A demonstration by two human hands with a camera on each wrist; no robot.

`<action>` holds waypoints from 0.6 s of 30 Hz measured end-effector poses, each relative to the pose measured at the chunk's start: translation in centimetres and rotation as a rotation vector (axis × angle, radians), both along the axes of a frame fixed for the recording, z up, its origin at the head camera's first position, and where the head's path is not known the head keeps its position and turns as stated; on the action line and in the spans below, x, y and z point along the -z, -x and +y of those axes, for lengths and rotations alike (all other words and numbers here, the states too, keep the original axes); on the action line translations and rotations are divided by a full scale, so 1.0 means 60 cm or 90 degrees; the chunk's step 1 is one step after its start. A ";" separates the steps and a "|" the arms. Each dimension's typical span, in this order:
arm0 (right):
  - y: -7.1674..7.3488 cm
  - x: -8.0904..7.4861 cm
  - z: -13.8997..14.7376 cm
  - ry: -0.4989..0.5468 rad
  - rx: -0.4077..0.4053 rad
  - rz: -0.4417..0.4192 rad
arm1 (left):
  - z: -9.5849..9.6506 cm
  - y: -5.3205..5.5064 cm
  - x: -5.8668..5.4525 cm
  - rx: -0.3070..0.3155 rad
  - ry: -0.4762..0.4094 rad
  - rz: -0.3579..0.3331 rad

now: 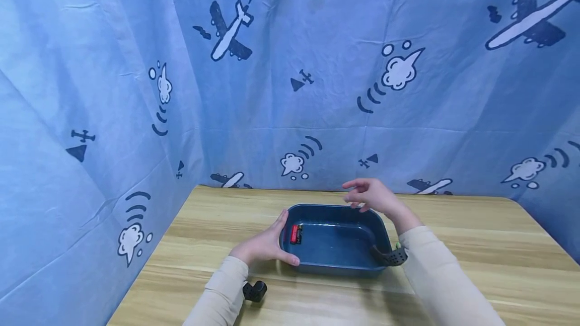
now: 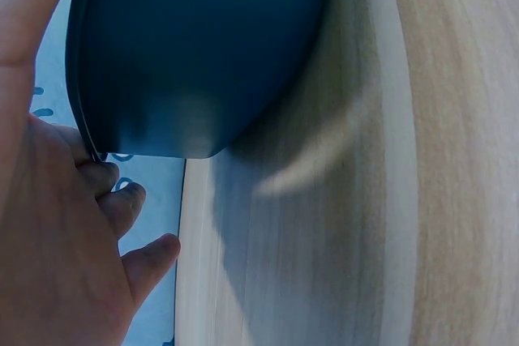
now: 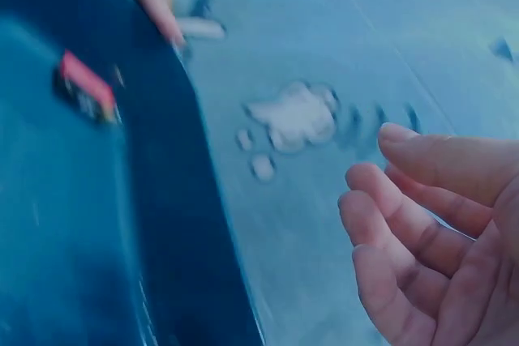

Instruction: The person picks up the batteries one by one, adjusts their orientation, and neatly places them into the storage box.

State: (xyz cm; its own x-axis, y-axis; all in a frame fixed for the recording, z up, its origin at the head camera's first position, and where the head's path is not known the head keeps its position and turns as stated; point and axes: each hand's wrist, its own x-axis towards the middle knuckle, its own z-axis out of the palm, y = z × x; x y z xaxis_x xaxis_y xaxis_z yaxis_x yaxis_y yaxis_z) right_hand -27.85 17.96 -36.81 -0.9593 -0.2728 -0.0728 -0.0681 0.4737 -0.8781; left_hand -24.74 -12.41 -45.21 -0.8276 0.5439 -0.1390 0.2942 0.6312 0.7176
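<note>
A dark blue rectangular basin sits at the middle of the wooden table. Inside its left end, two small batteries, one red and one mostly black, lie side by side; the right wrist view shows the red battery blurred. My left hand grips the basin's left end, thumb along the front rim and fingers at the back left. Up close, the left hand has its fingers against the rim. Over the basin's back right corner hovers my right hand, fingers loosely bent and holding nothing.
The wooden table extends around the basin. A blue curtain with planes and clouds hangs behind and to the left. A small green thing shows beside the right wrist, mostly hidden. Black wrist mounts sit under the forearms.
</note>
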 end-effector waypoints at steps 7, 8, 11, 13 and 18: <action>-0.032 0.038 0.134 -0.070 0.050 -0.012 | -0.001 0.001 0.002 0.008 0.004 -0.001; -0.039 0.048 0.150 -0.085 0.056 -0.018 | -0.001 0.001 0.002 0.008 0.004 -0.003; -0.057 0.074 0.191 -0.137 0.065 -0.021 | -0.001 0.002 0.002 0.009 -0.002 -0.002; -0.067 0.089 0.211 -0.174 0.073 -0.019 | -0.001 0.002 0.002 0.007 -0.006 -0.003; -0.086 0.118 0.246 -0.260 0.049 -0.006 | -0.001 0.003 0.004 0.006 -0.001 -0.003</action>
